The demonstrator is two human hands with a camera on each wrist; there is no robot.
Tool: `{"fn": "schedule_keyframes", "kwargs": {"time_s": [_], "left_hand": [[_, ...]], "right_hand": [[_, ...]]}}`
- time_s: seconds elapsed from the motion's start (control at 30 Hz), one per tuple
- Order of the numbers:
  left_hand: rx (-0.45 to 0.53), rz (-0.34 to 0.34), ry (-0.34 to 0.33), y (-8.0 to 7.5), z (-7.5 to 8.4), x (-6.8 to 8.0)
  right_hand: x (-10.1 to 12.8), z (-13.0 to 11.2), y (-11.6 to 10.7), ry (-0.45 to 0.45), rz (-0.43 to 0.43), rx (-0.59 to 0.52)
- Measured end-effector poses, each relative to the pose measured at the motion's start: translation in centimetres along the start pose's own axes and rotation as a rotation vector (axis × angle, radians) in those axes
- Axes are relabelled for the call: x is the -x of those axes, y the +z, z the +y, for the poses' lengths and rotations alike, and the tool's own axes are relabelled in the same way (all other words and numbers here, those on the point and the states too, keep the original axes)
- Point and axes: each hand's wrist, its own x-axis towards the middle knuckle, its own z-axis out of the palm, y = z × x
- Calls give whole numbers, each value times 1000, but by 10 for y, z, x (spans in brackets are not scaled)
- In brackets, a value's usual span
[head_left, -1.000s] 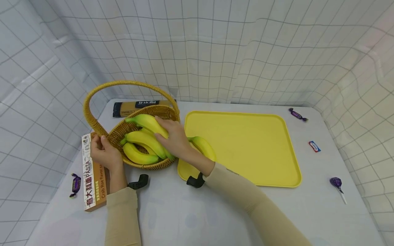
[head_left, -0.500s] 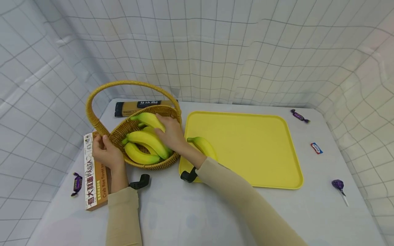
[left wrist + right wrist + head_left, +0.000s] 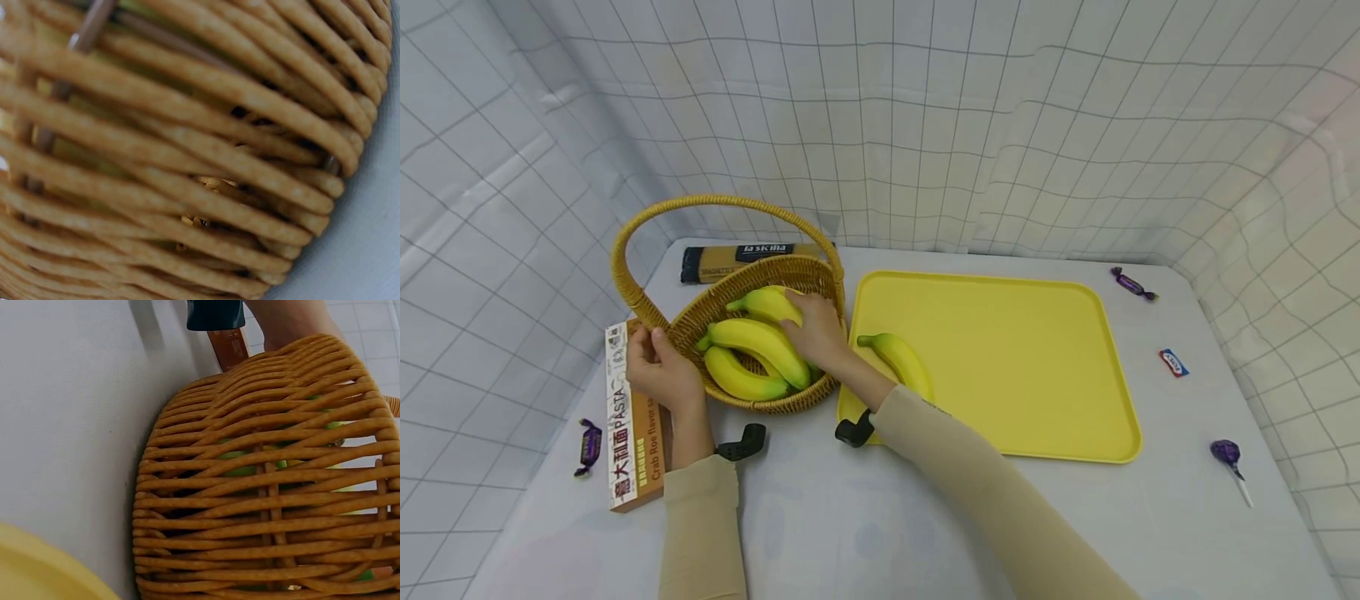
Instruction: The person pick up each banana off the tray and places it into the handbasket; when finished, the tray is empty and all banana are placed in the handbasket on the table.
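A wicker basket (image 3: pixel 801 271) with a tall looped handle stands at the left in the head view. My left hand (image 3: pixel 664 371) grips its left rim by the foot of the handle, fingers curled. Reaching in from the right, my right hand (image 3: pixel 818 333) holds a banana (image 3: pixel 762 305) low inside the basket; the hand covers that banana's right end. Several bananas (image 3: pixel 752 337) lie beside it. Woven wall (image 3: pixel 187 144) fills the left wrist view. The right wrist view shows the basket's outer side (image 3: pixel 269 519), which hides the right fingers.
Right of the basket lies a yellow tray (image 3: pixel 1000 367) with a banana (image 3: pixel 901 360) near its left edge. A pasta box (image 3: pixel 634 433) and a spaghetti pack (image 3: pixel 718 262) flank the basket. Wrapped candies (image 3: pixel 1133 284) and a lollipop (image 3: pixel 1227 454) lie toward the table's sides.
My right hand has lowered the banana deeper into the basket, beside the others. The left hand keeps its grip on the rim. The whole view has shifted slightly.
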Motion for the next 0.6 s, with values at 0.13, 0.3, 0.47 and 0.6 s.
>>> {"fn": "schedule_keyframes", "kwargs": {"time_s": [0.13,0.3,0.47,0.6], "left_hand": [[-1,1,-4,0,1,0],[-11,2,0,-1,1,1],[-18,0,-6,0,1,0],[-21,3,-14,0,3,1]], "right_hand": [[0,0,1,-6,-48,46],[1,0,1,-13,-68,43],[1,0,2,-13,-70,41],[0,1,4,-15,-69,60]]}}
